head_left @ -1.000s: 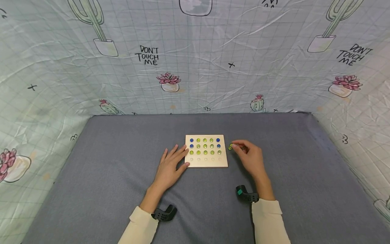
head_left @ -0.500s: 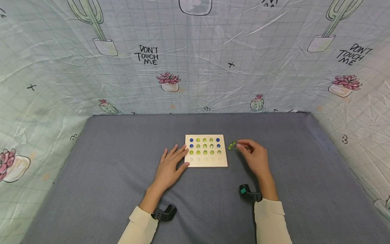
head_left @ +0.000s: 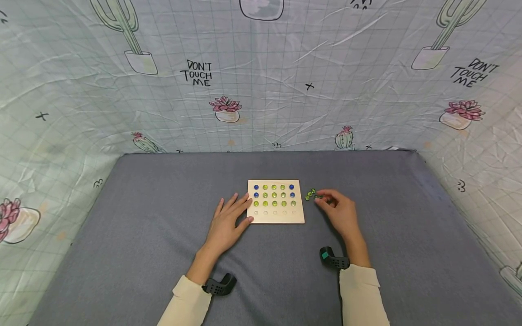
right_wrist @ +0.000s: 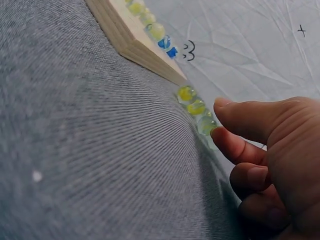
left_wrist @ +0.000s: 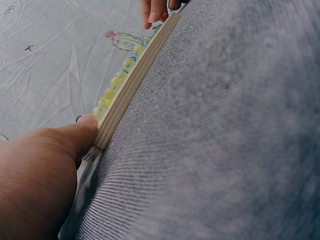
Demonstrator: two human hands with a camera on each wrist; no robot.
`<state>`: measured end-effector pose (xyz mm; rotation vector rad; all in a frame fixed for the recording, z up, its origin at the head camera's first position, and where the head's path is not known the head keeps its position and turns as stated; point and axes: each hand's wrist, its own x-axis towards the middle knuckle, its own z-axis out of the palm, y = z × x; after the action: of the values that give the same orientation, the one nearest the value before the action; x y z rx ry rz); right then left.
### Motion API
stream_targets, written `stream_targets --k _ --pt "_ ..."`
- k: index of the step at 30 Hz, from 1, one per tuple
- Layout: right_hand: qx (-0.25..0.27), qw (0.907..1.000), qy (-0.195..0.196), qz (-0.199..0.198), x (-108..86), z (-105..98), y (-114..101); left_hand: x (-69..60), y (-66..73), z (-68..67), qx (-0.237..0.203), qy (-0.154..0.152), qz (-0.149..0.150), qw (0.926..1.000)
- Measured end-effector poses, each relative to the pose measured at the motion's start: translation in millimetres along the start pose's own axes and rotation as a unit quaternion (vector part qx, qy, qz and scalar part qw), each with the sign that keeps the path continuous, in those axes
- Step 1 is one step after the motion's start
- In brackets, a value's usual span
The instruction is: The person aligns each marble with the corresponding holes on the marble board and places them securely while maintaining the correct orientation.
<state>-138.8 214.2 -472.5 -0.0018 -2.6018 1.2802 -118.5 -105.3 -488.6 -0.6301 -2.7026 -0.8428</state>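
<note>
Round yellow-green glass-like marbles [right_wrist: 196, 107], loose on the grey cloth-covered table [head_left: 163, 190] short of its far edge, should prove light, hard and slippery; pinch each at its middle, the right hand [head_left: 340, 212] at them, grip indeterminable, the left hand [head_left: 226, 226] spread against the pale wooden board [head_left: 277, 218].

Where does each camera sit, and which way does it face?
Head: worn there, facing forward and down at the wooden board; left hand, right hand, sleeves show.
Left wrist: worn there, facing along the board's edge; parts of both hands show.
Right wrist: worn there, facing loose glass marbles; right hand shows.
Both wrist views share the board.
</note>
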Motion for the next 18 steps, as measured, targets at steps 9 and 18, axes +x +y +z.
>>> stream_targets --k 9,18 --pt "-0.019 0.9998 0.000 -0.010 0.3 4.6 3.8 -0.1 -0.5 0.3 0.002 -0.008 -0.005 1.0000" --pt "-0.028 0.9995 -0.004 -0.015 1.2 6.3 4.8 0.2 0.5 -1.0 -0.003 -0.011 -0.007 0.9999"
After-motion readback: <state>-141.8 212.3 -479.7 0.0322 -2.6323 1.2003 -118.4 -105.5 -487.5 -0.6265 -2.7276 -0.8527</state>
